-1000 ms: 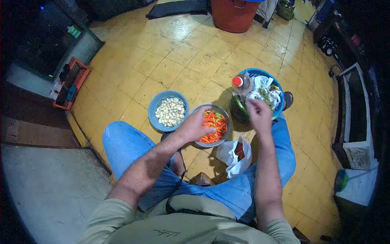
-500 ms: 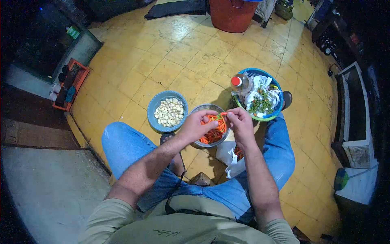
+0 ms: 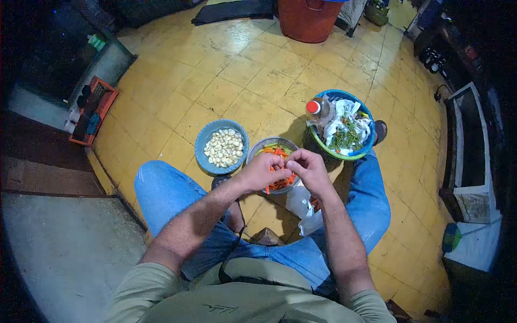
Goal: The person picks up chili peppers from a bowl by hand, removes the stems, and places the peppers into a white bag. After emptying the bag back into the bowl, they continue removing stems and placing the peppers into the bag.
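A round strainer basket [image 3: 252, 155] stands on the floor between my legs, holding red-orange chili peppers [image 3: 283, 184] and a few green ones. Above it my left hand [image 3: 263, 172] has its fingers closed on a red chili pepper [image 3: 267, 188], whose end shows below them. My right hand [image 3: 311, 171] is pinched closed, its fingertips meeting those of the left over the basket. Whatever lies in that pinch is hidden. Left of the strainer sits a blue-grey bowl [image 3: 200, 148] of peeled garlic cloves [image 3: 224, 147]. A white plastic bag [image 3: 298, 202] with more red peppers lies under my right forearm.
At the right, a blue and green basin [image 3: 369, 144] holds plastic bags, green stems and a red-capped bottle [image 3: 313, 109]. An orange crate [image 3: 111, 99] stands at the left wall. A large red tub [image 3: 306, 24] is at the back, a white-framed cabinet [image 3: 468, 156] at the right.
My hands have drawn together and slightly downward over the strainer. The red pepper seen at my right fingertips before is now out of sight there.
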Demonstrator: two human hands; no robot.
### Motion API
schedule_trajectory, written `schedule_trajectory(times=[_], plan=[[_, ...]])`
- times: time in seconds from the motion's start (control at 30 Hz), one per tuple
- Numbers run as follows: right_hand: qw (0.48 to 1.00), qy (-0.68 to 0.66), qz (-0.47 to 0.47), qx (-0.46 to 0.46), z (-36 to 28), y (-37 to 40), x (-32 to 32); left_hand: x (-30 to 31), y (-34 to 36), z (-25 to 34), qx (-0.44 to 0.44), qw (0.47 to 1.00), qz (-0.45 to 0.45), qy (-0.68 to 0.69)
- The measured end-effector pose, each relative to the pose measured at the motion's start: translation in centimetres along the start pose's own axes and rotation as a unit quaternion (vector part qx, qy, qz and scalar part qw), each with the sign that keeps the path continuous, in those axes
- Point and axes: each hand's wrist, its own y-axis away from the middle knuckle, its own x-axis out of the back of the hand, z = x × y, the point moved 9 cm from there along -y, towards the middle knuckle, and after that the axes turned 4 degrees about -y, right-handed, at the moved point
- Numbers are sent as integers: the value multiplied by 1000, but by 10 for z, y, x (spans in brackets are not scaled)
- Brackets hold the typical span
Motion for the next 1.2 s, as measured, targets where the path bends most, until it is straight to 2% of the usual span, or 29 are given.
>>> schedule_trajectory(times=[0.03, 0.07, 0.13, 0.17, 0.23, 0.27, 0.33, 0.4, 0.47, 0.5, 0.57, 0.6, 0.63, 0.67, 0.7, 0.73, 0.77, 0.8, 0.83, 0.9, 0.97, 1.03, 1.1, 1.13, 1.17, 1.2], plan=[[1000, 0, -18, -13, 2, 0, -3, -2, 0, -2, 11, 1000, -15, -20], [999, 24, 13, 22, -5, 1, 1, -3, 0, -1, 10, 1000, -16, -21], [997, 55, 34, 29, -13, 3, 2, 1, 2, 1, 30, 997, 20, 75], [994, 85, 57, 37, -16, 5, 6, 2, 3, 4, 30, 996, 19, 76], [994, 99, 35, 35, -11, 3, 7, 8, 5, 21, -38, 998, 44, -10], [993, 113, 13, 34, -9, 2, 5, 9, 5, 20, -38, 998, 43, -10], [994, 105, -22, 6, -2, 3, 3, 10, 10, 43, -161, 961, 70, -215], [993, 97, -57, -21, 0, 4, 3, 9, 9, 38, -163, 959, 65, -222], [987, 154, 52, 24, -20, 1, 31, 8, 8, 32, -164, 957, 61, -230], [986, 127, 108, 0, -12, -3, 57, 12, 7, 28, -144, 963, 79, -215], [971, 86, 219, 37, -28, -5, 101, 14, 5, 19, -122, 967, 98, -201], [969, 65, 240, 3, -22, -7, 123, 17, 0, 2, -65, 986, 108, -107], [965, 56, 253, 49, -31, -7, 131, 20, -3, -7, -8, 993, 116, -12], [959, 89, 268, 37, -31, -7, 138, 12, -4, -20, 71, 988, 83, 112], [951, 121, 282, 25, -32, -7, 144, 15, -3, -19, 70, 988, 84, 110], [952, 120, 282, 26, -26, -7, 146, 8, 1, -31, 135, 952, 56, 270], [938, 196, 281, 61, -24, -5, 144, -3, 6, -38, 195, 885, 27, 423], [917, 271, 278, 95, -26, -2, 139, -6, 6, -37, 211, 875, 24, 435], [917, 270, 278, 94, -33, 1, 128, -6, 6, -41, 212, 875, 25, 435], [965, 205, 155, 56, -29, 0, 80, -12, 3, -41, 189, 848, -3, 496], [979, 175, 84, 57, -23, 2, 38, -15, 3, -36, 180, 848, -13, 498], [983, 168, 56, 45, -18, 4, 6, -17, 4, -33, 172, 848, -21, 500], [993, 104, 40, 45, -7, 4, -16, -24, 4, -27, 160, 847, -45, 504], [996, 83, 8, 35, -1, 2, -27, -24, 4, -29, 181, 847, 6, 500], [996, 82, 8, 36, 0, 3, -27, -24, 6, -29, 181, 847, 7, 499], [999, 23, -8, -40, 11, 3, -30, -25, 8, -29, 186, 856, 1, 482]])
